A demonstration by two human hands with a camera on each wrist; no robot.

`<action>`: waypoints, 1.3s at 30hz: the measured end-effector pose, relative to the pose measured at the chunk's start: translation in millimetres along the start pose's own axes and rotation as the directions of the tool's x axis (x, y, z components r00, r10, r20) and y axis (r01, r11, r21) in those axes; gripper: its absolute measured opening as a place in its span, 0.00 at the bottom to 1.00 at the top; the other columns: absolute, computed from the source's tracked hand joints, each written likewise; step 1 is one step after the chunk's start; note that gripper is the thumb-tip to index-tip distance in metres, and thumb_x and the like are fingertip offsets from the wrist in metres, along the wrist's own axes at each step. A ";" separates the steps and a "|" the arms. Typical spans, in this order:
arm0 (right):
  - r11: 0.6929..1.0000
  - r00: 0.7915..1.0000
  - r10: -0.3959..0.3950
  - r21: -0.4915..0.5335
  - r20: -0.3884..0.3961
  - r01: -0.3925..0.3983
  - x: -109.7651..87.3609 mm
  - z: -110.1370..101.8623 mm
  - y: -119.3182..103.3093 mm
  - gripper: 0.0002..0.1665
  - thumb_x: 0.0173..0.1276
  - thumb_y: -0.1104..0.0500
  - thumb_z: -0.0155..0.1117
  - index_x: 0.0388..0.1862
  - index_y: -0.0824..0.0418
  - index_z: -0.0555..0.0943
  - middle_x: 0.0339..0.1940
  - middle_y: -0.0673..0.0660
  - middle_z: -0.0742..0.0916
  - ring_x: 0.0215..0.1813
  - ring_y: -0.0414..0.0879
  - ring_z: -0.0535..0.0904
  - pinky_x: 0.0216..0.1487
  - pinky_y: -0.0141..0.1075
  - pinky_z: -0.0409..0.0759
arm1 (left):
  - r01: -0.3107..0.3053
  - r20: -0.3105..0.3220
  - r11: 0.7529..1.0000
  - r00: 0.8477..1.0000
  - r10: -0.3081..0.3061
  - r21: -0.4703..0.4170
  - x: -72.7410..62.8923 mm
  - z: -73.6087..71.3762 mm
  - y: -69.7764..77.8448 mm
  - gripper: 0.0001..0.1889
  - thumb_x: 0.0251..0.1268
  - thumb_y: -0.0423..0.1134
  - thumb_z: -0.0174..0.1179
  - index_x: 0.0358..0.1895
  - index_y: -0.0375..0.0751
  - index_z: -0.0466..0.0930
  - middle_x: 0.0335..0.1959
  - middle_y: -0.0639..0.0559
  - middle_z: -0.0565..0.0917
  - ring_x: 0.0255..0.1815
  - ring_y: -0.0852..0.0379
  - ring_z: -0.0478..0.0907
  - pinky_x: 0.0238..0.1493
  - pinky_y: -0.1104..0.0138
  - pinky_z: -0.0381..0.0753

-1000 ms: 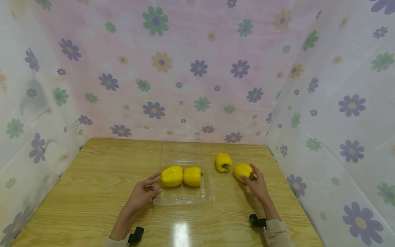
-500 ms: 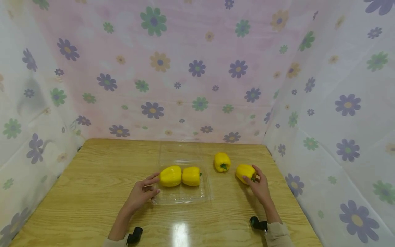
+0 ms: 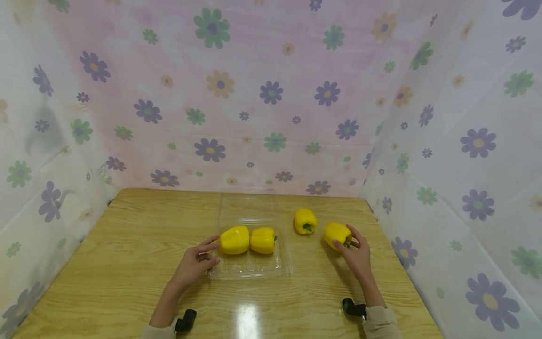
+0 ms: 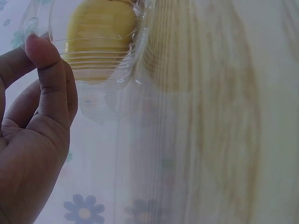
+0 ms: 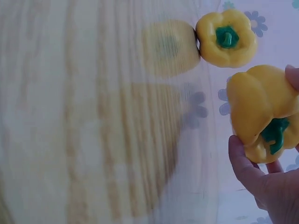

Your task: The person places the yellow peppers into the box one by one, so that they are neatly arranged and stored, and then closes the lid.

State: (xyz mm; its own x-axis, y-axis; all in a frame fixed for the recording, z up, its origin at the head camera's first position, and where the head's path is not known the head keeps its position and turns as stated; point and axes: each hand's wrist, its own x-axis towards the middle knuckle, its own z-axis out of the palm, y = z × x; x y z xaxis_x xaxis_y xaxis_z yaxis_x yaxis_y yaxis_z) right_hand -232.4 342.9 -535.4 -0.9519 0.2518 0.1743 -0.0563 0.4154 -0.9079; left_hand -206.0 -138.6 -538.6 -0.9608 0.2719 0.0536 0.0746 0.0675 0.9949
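A yellow bell pepper (image 3: 336, 235) is held between the thumb and fingers of my right hand (image 3: 357, 256). In the right wrist view this bell pepper (image 5: 264, 105) is above the tabletop, tilted, its green stem facing the hand. Two more yellow bell peppers, a larger one (image 3: 235, 240) and a smaller one (image 3: 263, 240), lie end to end in a clear plastic clamshell container (image 3: 254, 271). My left hand (image 3: 192, 266) pinches the container's left edge; in the left wrist view its thumb (image 4: 43, 51) presses the clear wall. Some of its fingers are partly hidden there.
Another yellow bell pepper (image 3: 305, 221) stands on the wooden table (image 3: 127, 245), right of the container and behind the held one. The container's clear lid (image 3: 249, 207) lies folded back. Flower-patterned cloth (image 3: 237, 94) walls the table at the back and sides.
My right hand has raised the bell pepper slightly and shifted it a little right, away from the standing one. The left hand stays at the container's edge.
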 end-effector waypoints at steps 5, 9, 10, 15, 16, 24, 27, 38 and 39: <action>0.998 0.999 -0.033 0.058 -0.015 0.034 -11.2 -3.2 -25.8 0.41 0.67 0.62 0.73 0.77 0.63 0.68 0.72 0.66 0.70 0.60 0.55 0.71 0.45 0.24 0.77 | -0.004 0.001 1.000 1.000 0.004 -0.001 0.3 -0.2 0.6 0.26 0.69 0.29 0.64 0.67 0.24 0.73 0.80 0.39 0.61 0.31 0.59 0.75 0.26 0.69 0.81; 0.991 0.994 -0.093 0.091 -0.057 0.098 -14.7 -1.5 -33.3 0.39 0.66 0.68 0.71 0.74 0.68 0.69 0.69 0.63 0.72 0.55 0.46 0.71 0.45 0.23 0.77 | -0.016 0.005 1.000 1.000 0.016 -0.001 0.5 -0.5 -0.3 0.26 0.69 0.29 0.64 0.68 0.24 0.72 0.80 0.38 0.61 0.31 0.59 0.75 0.26 0.69 0.81; 0.987 0.992 -0.106 0.110 -0.066 0.113 -13.2 -0.5 -29.1 0.38 0.66 0.69 0.71 0.74 0.69 0.69 0.68 0.62 0.73 0.54 0.44 0.71 0.44 0.22 0.78 | -0.017 0.007 1.000 1.000 0.017 0.000 0.8 -0.7 -0.4 0.26 0.69 0.29 0.64 0.68 0.24 0.72 0.80 0.38 0.61 0.31 0.59 0.76 0.26 0.69 0.81; 0.963 0.986 -0.153 0.214 -0.067 0.164 -4.3 3.8 -3.2 0.39 0.63 0.74 0.71 0.74 0.67 0.71 0.67 0.52 0.75 0.53 0.41 0.74 0.40 0.22 0.82 | -0.009 0.006 1.000 1.000 0.009 -0.002 0.9 -1.2 -2.6 0.27 0.69 0.30 0.65 0.68 0.24 0.72 0.80 0.39 0.61 0.32 0.59 0.76 0.26 0.70 0.81; 0.958 0.985 -0.164 0.229 -0.058 0.173 -4.4 4.1 -1.7 0.39 0.63 0.75 0.71 0.73 0.66 0.71 0.66 0.50 0.75 0.53 0.40 0.75 0.39 0.23 0.83 | -0.007 0.004 1.000 1.000 0.007 -0.004 0.8 -1.2 -2.9 0.27 0.69 0.29 0.65 0.68 0.24 0.72 0.80 0.39 0.61 0.32 0.59 0.77 0.26 0.70 0.81; 0.927 0.964 -0.267 0.270 -0.015 0.261 -7.3 4.2 -3.6 0.40 0.61 0.77 0.70 0.73 0.68 0.71 0.63 0.48 0.77 0.52 0.41 0.76 0.42 0.28 0.86 | 0.000 0.013 1.000 1.000 0.000 -0.016 -0.1 -1.3 -2.7 0.27 0.69 0.30 0.65 0.69 0.24 0.71 0.80 0.40 0.61 0.31 0.59 0.77 0.26 0.68 0.81; 0.924 0.958 -0.286 0.265 0.007 0.275 -7.9 4.9 -6.1 0.39 0.61 0.78 0.70 0.73 0.68 0.72 0.61 0.50 0.77 0.52 0.41 0.76 0.44 0.29 0.86 | 0.006 0.008 1.000 1.000 -0.006 -0.018 -0.5 -0.9 -2.7 0.27 0.69 0.30 0.65 0.69 0.25 0.72 0.80 0.40 0.61 0.32 0.57 0.77 0.26 0.68 0.81; 0.912 0.934 -0.340 0.279 0.108 0.299 -13.8 20.3 -14.0 0.39 0.60 0.78 0.70 0.71 0.71 0.72 0.56 0.53 0.77 0.52 0.42 0.78 0.45 0.31 0.87 | 0.023 0.006 0.999 1.000 -0.023 -0.028 -0.7 1.1 -0.9 0.28 0.68 0.29 0.66 0.69 0.25 0.72 0.80 0.40 0.61 0.33 0.50 0.78 0.25 0.66 0.82; 0.910 0.932 -0.344 0.287 0.118 0.299 -14.1 22.3 -14.9 0.39 0.60 0.78 0.71 0.71 0.72 0.71 0.56 0.53 0.77 0.52 0.42 0.78 0.45 0.32 0.87 | 0.021 0.005 0.999 1.000 -0.021 -0.029 -0.6 1.2 -0.7 0.28 0.68 0.29 0.65 0.69 0.25 0.72 0.80 0.40 0.61 0.33 0.51 0.78 0.25 0.66 0.82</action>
State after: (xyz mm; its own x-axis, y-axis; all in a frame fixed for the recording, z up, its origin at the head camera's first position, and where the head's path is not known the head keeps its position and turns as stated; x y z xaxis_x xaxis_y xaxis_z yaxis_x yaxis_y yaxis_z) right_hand -224.8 313.7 -532.9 -0.9030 -0.0115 0.4294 -0.4227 0.2023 -0.8834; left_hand -205.1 -137.7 -539.4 -0.9608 0.2754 0.0319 0.0461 0.0451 0.9979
